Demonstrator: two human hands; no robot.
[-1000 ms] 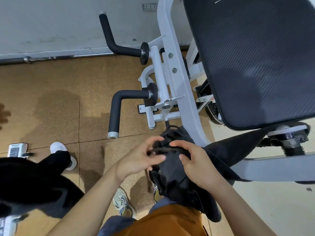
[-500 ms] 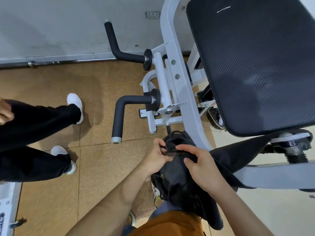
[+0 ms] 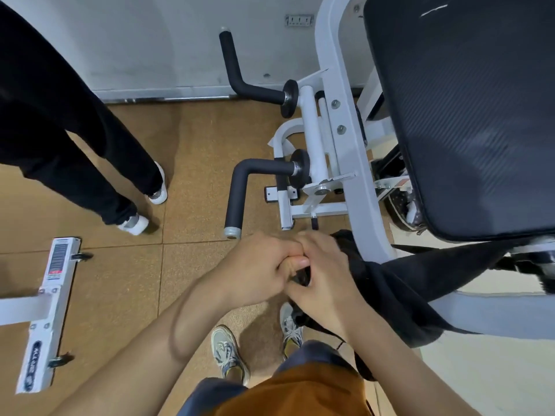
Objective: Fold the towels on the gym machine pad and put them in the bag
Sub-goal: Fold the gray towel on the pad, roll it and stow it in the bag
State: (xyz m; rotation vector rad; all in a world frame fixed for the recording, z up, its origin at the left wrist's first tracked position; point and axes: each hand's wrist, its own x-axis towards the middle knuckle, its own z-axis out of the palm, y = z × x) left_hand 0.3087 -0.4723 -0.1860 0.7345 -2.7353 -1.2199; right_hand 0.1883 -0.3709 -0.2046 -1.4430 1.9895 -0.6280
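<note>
A black bag hangs in front of me, draped against the white machine frame below the black pad. My left hand and my right hand meet over the bag's top, fingers curled and pinching the dark fabric between them. The bag's opening is hidden under my hands. No towel shows on the pad or anywhere else in view.
Two black foam handles stick out from the frame to the left. Another person's legs in black trousers stand on the brown floor at left. A white machine foot lies at the lower left. My shoes are below.
My hands have drawn tightly together over the top of the bag. The other person has walked further to the right and away from me. My view has tilted down.
</note>
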